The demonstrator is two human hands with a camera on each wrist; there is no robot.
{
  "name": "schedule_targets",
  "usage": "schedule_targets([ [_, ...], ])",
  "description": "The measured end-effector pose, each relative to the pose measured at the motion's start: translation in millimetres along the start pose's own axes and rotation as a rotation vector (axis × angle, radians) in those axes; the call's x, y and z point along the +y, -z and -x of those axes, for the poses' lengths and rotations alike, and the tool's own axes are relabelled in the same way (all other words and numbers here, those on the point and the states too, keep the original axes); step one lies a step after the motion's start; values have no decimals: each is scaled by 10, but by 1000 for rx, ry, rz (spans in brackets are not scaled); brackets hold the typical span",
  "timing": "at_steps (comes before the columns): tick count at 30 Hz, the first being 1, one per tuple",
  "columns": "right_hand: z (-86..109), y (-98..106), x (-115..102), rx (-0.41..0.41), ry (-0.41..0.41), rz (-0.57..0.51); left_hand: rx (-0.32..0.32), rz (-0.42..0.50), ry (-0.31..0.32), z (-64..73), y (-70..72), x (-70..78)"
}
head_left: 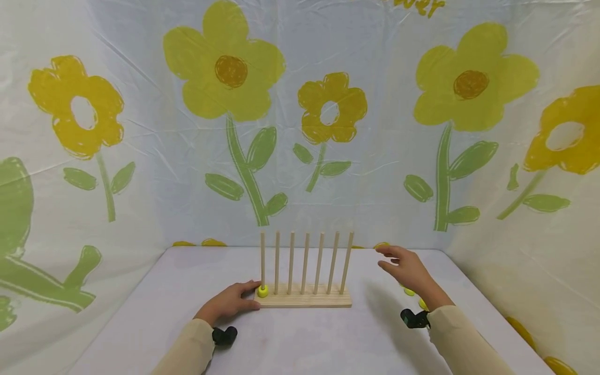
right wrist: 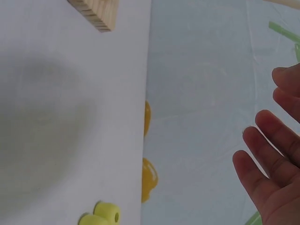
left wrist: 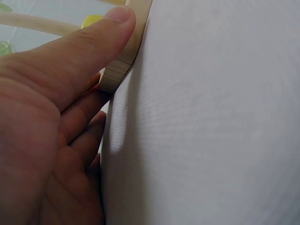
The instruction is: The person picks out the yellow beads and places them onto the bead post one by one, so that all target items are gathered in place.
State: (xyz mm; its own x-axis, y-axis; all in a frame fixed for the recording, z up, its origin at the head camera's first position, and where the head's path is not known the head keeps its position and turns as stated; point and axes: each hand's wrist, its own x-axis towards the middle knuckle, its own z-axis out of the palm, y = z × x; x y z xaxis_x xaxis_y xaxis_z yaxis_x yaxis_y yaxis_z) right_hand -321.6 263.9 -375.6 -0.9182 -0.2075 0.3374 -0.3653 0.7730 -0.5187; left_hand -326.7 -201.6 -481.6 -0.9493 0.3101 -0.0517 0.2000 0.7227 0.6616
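Note:
A wooden peg rack (head_left: 309,299) with several upright pegs stands on the table. A yellow bead (head_left: 263,292) sits at the foot of its leftmost peg. My left hand (head_left: 228,301) grips the left end of the base, thumb on the front side and fingers behind; in the left wrist view the thumb (left wrist: 93,40) presses the wood. To the right of the rack, my right hand (head_left: 407,268) is raised above the table with its fingers loosely spread, and I see nothing in it. Below that hand lie yellow beads (right wrist: 108,212), partly hidden by the wrist in the head view.
The white table (head_left: 290,344) ends at a curtain printed with flowers (head_left: 232,70), hanging just behind the rack. Bare pegs (head_left: 305,263) rise to the right of the one with the bead. Black wrist cameras (head_left: 225,336) are strapped to both wrists.

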Motion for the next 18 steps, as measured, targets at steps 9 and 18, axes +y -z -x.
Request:
schedule_targets([
  [9, 69, 5, 211, -33, -69, 34, -3, 6, 1, -35, -5, -26],
  [18, 150, -9, 410, -69, -105, 30, 1, -8, -5, -40, -13, -61],
])
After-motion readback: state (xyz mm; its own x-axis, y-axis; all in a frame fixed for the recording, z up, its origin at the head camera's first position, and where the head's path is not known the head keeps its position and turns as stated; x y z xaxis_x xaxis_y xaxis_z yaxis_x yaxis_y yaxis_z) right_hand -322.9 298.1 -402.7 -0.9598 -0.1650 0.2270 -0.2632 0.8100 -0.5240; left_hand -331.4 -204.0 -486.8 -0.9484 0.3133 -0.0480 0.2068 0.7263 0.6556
